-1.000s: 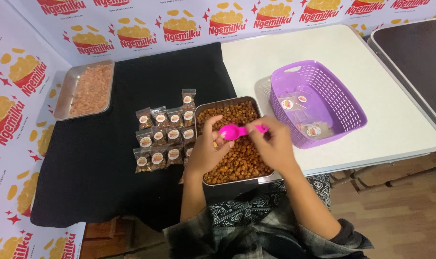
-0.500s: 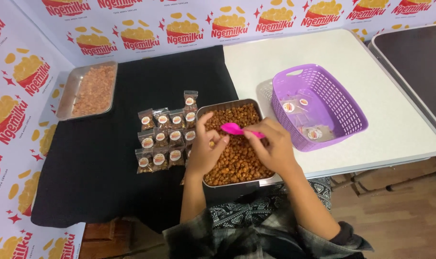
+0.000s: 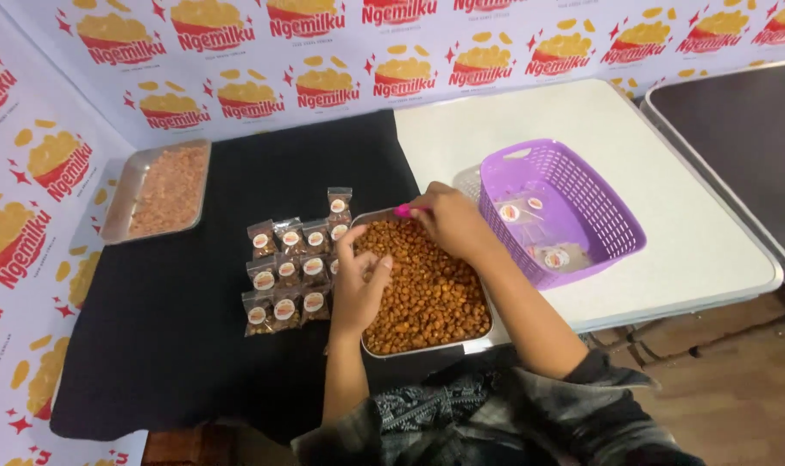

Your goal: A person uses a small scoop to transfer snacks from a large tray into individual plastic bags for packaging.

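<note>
A metal tray (image 3: 427,349) full of brown fried snack pieces (image 3: 427,298) sits in front of me. My right hand (image 3: 448,221) is at the tray's far end, closed on a pink scoop (image 3: 403,210) whose tip pokes out to the left. My left hand (image 3: 358,280) rests at the tray's left edge, fingers curled around a small clear packet that is mostly hidden. Just left of it lie several small filled snack packets (image 3: 290,263) with round labels, in rows on the black cloth.
A purple plastic basket (image 3: 582,185) with a few packets inside stands right of the tray on the white table (image 3: 694,233). A second metal tray of pale snacks (image 3: 159,190) lies far left on the black cloth (image 3: 185,319). Printed backdrop walls stand behind and left.
My right hand with the pink scoop has moved from over the tray's middle toward its far end. My left hand stays at the left edge.
</note>
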